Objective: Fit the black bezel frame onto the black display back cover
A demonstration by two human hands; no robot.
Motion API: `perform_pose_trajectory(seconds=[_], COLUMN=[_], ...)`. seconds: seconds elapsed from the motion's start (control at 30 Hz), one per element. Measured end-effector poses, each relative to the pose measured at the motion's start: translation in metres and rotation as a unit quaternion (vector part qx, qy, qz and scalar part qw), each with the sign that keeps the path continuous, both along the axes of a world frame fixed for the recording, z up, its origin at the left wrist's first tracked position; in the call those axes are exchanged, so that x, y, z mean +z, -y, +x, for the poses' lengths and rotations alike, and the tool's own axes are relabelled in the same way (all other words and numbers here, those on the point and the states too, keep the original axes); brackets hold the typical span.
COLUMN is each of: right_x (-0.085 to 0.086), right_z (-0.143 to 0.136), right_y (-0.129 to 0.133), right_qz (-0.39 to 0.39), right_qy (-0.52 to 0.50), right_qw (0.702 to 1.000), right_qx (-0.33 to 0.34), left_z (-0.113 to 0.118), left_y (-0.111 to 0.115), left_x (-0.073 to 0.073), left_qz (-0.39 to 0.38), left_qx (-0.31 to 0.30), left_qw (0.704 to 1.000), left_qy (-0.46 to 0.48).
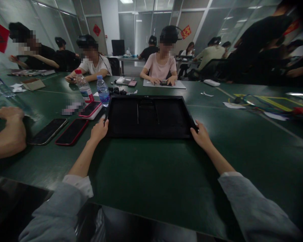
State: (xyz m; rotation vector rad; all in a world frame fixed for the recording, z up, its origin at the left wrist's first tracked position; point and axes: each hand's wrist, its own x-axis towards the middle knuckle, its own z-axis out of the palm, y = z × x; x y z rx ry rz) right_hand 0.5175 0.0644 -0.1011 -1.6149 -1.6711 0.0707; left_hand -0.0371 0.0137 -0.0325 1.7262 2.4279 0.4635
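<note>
A wide, black, shallow tray (125, 117) with raised edges lies on the green table (151, 168) in front of me. Two thin upright lines and a darker shape show in its inner middle; what they are I cannot tell. My left hand (100, 130) is closed on the tray's left edge, fingers partly hidden behind it. On the opposite side my right hand (201, 134) grips the right edge, with the thumb on the near rim. Close to my left hand lie a red-edged phone (72, 132) and a pink-and-white phone (91, 110).
Another dark phone (49, 131) lies beside a co-worker's forearm (8, 134) at the left. Two plastic bottles, one red-capped (84, 87) and one blue-capped (102, 90), stand behind the tray's left corner. Coloured cables (265, 102) lie far right. A person (160, 64) sits opposite.
</note>
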Motion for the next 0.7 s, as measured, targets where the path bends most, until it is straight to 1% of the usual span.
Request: perform_pose_trajectory(seconds=[0.13,0.3,0.57,0.7], right_x=[0.000,0.002,0.013,0.015], right_z=[0.000,-0.001,-0.007,-0.009], right_y=[-0.001,-0.001,0.006,0.008], right_qz=[0.005,0.010,-0.011,-0.009], right_qy=[0.017,0.012,0.008,0.005], right_qw=[1.000,1.000,1.000,1.000], right_qx=[0.013,0.014,0.014,0.008], left_z=[0.001,0.000,0.000,0.001], left_y=[0.001,0.001,0.001,0.002], left_x=[0.000,0.001,0.002,0.004], left_qz=[0.003,0.000,-0.005,-0.007], left_qx=[0.001,-0.002,-0.004,-0.002], left_qw=[1.000,1.000,1.000,1.000], left_qy=[-0.009,0.000,0.000,0.005])
